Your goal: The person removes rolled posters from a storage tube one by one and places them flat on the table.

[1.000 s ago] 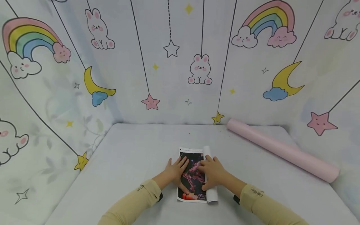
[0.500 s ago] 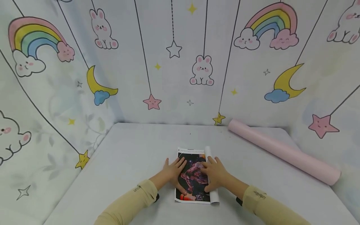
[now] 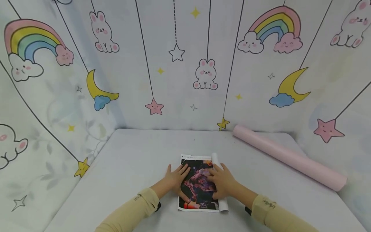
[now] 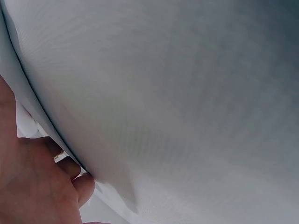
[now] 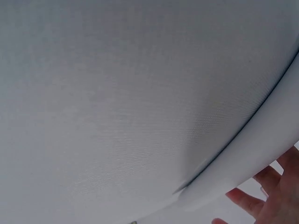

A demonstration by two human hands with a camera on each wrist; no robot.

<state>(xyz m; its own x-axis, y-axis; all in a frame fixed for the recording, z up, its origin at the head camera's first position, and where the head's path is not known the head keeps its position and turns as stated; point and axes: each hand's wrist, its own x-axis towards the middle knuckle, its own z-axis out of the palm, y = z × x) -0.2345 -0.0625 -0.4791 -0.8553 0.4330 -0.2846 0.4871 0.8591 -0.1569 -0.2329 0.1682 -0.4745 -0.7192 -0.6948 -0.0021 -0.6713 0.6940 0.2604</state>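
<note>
A partly unrolled sheet of paper with a dark picture in pinks and reds lies in the middle of the white table, in the head view. Its right side is still coiled into a white roll. On the picture's left edge my left hand rests with fingers spread, holding the paper down. My right hand lies across the roll, fingers and thumb reaching onto the printed face. The right wrist view shows the white roll beside the right fingers. Mostly pale tabletop fills both wrist views.
A long pink roll lies diagonally on the right side of the table. Behind and at the sides hangs a white backdrop printed with rabbits, rainbows, moons and stars.
The roll and my right hand have shifted slightly right, so a wider strip of the picture shows. My left hand has stayed on the left edge, which sits a little further left.
</note>
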